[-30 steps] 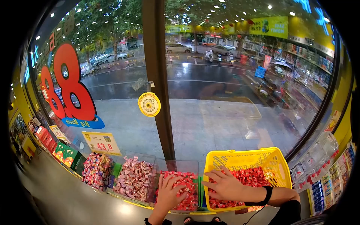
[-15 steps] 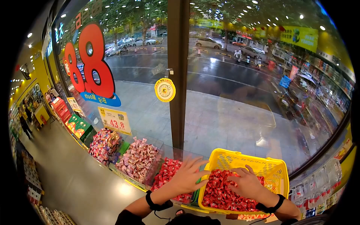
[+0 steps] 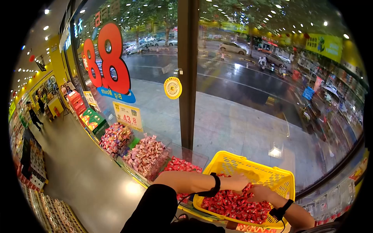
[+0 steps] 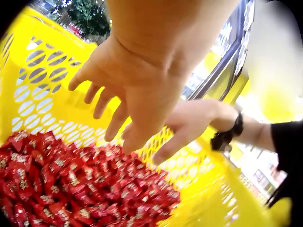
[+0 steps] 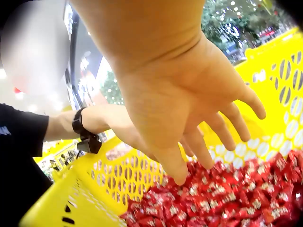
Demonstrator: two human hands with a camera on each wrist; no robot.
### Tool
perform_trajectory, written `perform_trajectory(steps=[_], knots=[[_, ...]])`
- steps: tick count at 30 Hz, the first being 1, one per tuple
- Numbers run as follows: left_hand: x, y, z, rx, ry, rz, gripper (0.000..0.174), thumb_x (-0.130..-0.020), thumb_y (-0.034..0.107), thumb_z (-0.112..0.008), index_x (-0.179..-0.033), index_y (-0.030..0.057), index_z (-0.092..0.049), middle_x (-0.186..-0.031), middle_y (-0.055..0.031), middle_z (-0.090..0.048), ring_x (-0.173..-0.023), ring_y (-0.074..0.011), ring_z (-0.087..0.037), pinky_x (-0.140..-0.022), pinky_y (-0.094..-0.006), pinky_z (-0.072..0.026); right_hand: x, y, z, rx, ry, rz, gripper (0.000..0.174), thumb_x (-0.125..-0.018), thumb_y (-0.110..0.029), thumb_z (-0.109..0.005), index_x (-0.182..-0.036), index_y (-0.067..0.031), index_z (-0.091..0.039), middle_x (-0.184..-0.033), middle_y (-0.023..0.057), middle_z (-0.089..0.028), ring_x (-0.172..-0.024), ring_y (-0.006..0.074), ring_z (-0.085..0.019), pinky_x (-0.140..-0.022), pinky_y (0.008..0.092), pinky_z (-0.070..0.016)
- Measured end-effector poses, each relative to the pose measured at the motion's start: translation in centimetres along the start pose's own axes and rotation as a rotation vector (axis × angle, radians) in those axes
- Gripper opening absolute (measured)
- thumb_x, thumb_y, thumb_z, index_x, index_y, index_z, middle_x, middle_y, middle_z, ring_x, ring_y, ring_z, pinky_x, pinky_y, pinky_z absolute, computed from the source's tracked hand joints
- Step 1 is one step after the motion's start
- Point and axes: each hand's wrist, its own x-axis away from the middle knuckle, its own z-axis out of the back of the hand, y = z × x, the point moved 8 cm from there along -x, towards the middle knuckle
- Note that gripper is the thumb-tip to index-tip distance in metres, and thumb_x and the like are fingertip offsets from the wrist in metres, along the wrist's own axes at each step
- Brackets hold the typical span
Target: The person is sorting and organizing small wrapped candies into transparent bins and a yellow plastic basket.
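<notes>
Red-wrapped candies [image 3: 237, 207] lie heaped in a yellow plastic basket [image 3: 287, 178]. My left hand [image 3: 236, 182] reaches across into the basket, close over the heap. Just to its right is my right hand [image 3: 259, 193], its fingertips near the left hand's. Seen from the left wrist, the left hand [image 4: 137, 90] has its fingers spread and slightly bent above the candies, with nothing in them. In the right wrist view the right hand [image 5: 184, 99] likewise shows relaxed, spread fingers, and the fingertips overlap the pile of candies [image 5: 227, 198].
Left of the basket stand clear bins of wrapped candies: a red lot [image 3: 182, 165], then a pink lot [image 3: 145, 153] and a mixed lot [image 3: 116, 138]. A price sign [image 3: 128, 115] stands behind them. The window [image 3: 229, 120] rises along the far side. A shop aisle [image 3: 85, 167] runs left.
My left hand has left the red candy bin and crossed rightward into the basket. The right hand has stayed over the basket, shifting slightly lower. The head view has turned left.
</notes>
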Motion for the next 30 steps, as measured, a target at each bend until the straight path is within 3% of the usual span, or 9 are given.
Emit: perform_trajectory(steps=[4, 6, 8, 9, 15, 21, 24, 26, 30], knots=[[-2.8, -0.3, -8.1, -0.178, -0.078, 0.020, 0.057, -0.077, 0.042, -0.086, -0.123, 0.0090, -0.076, -0.158, -0.0233, -0.041, -0.149, -0.0431, -0.032, -0.111, -0.0734, -0.0314, -4.5, 0.9, -6.8, 0.043, -0.051, -0.006, 0.073, -0.084, -0.064, -0.076, -0.148, -0.0312, -0.061, -0.151, 0.0191, -0.050, -0.143, 0.0442, -0.045, -0.115, 0.0629, -0.0385], [-3.7, -0.8, -12.6, -0.168, -0.143, -0.014, 0.053, -0.081, 0.041, -0.085, -0.124, 0.0105, -0.077, -0.163, -0.0247, -0.037, -0.157, -0.0455, -0.021, -0.119, -0.0760, -0.0214, -6.0, 0.3, -9.2, 0.074, -0.072, 0.011, 0.078, -0.083, -0.067, -0.076, -0.151, -0.0323, -0.059, -0.156, 0.0194, -0.044, -0.149, 0.0462, -0.035, -0.117, 0.0675, -0.0320], [-1.1, 1.2, -9.9, -0.257, -0.147, -0.059, 0.049, -0.084, 0.039, -0.083, -0.123, 0.0103, -0.076, -0.162, -0.0244, -0.040, -0.156, -0.0457, -0.023, -0.120, -0.0756, -0.0203, -7.5, -0.1, -11.7, 0.105, -0.111, 0.028, 0.081, -0.081, -0.068, -0.077, -0.151, -0.0328, -0.058, -0.158, 0.0192, -0.041, -0.153, 0.0471, -0.026, -0.119, 0.0715, -0.0261], [-1.2, 1.1, -9.9, -0.252, -0.129, -0.061, 0.048, -0.085, 0.039, -0.083, -0.124, 0.0103, -0.076, -0.161, -0.0239, -0.041, -0.156, -0.0455, -0.023, -0.121, -0.0750, -0.0203, -7.6, -0.4, -11.9, 0.073, -0.053, 0.012, 0.072, -0.083, -0.064, -0.077, -0.147, -0.0338, -0.063, -0.158, 0.0199, -0.040, -0.153, 0.0472, -0.025, -0.118, 0.0720, -0.0262], [-0.8, 0.4, -9.8, -0.216, -0.093, -0.064, 0.043, -0.088, 0.034, -0.081, -0.123, 0.0094, -0.076, -0.156, -0.0205, -0.047, -0.152, -0.0437, -0.030, -0.121, -0.0720, -0.0217, -9.3, -1.5, -11.3, 0.038, 0.101, 0.053, 0.047, -0.084, -0.055, -0.076, -0.126, -0.0325, -0.078, -0.154, 0.0156, -0.045, -0.146, 0.0430, -0.037, -0.114, 0.0701, -0.0326], [-1.9, 0.0, -9.0, -0.182, -0.135, -0.023, 0.034, -0.089, 0.028, -0.078, -0.118, 0.0100, -0.077, -0.143, -0.0176, -0.057, -0.143, -0.0408, -0.040, -0.116, -0.0710, -0.0262, -8.7, -0.8, -8.2, -0.044, -0.078, 0.162, 0.038, -0.084, -0.052, -0.073, -0.110, -0.0257, -0.082, -0.122, 0.0148, -0.069, -0.120, 0.0355, -0.065, -0.098, 0.0537, -0.0542], [-1.9, -0.6, -8.5, -0.166, -0.170, -0.014, 0.030, -0.088, 0.027, -0.078, -0.114, 0.0114, -0.079, -0.135, -0.0145, -0.063, -0.139, -0.0400, -0.043, -0.111, -0.0705, -0.0308, -8.2, -1.4, -7.1, -0.002, -0.073, 0.186, 0.037, -0.087, -0.055, -0.076, -0.110, -0.0277, -0.085, -0.114, 0.0133, -0.075, -0.108, 0.0293, -0.071, -0.092, 0.0435, -0.0567], [-1.7, -2.0, -8.8, -0.106, -0.208, 0.012, 0.035, -0.087, 0.026, -0.075, -0.119, 0.0103, -0.077, -0.142, -0.0145, -0.060, -0.144, -0.0399, -0.039, -0.114, -0.0693, -0.0295, -8.3, -2.6, -6.7, -0.070, -0.074, 0.300, 0.038, -0.088, -0.058, -0.076, -0.107, -0.0268, -0.085, -0.113, 0.0114, -0.077, -0.106, 0.0292, -0.071, -0.091, 0.0451, -0.0564], [0.7, -1.2, -4.4, -0.125, -0.148, 0.048, 0.034, -0.083, 0.027, -0.078, -0.113, 0.0120, -0.079, -0.125, -0.0116, -0.072, -0.129, -0.0356, -0.057, -0.101, -0.0627, -0.0445, -7.3, -3.4, -4.2, -0.139, -0.150, 0.343, 0.044, -0.084, -0.063, -0.077, -0.106, -0.0258, -0.086, -0.112, 0.0077, -0.078, -0.106, 0.0293, -0.071, -0.091, 0.0462, -0.0560]])
